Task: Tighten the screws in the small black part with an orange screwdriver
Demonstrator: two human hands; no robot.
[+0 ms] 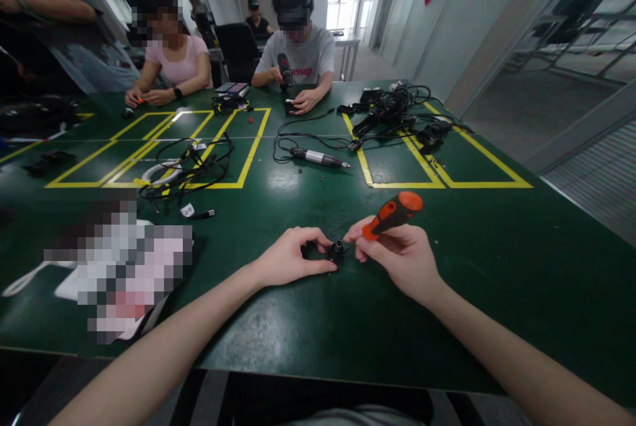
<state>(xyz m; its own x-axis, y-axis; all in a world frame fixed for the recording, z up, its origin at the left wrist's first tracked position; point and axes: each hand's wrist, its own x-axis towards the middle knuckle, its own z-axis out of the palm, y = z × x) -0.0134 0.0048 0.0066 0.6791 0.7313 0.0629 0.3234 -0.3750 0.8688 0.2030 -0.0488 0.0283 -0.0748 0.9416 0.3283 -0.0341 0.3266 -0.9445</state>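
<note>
My left hand (293,255) grips a small black round part (336,251) with a raised cylinder on top, pinching it between thumb and fingers close to the green tabletop. In my right hand (405,255) is a screwdriver (396,212) with an orange and black handle. The handle leans up to the right, and its thin shaft points down-left at the side of the black part. Whether the tip touches the part is too small to tell.
Beyond my hands lies a black and silver electric screwdriver (318,157) with its cord. A tangle of black cables (392,111) sits at the back right, a cable bundle (193,164) at the left. Blurred pouches (144,280) lie near my left forearm. Two people work across the table (497,240).
</note>
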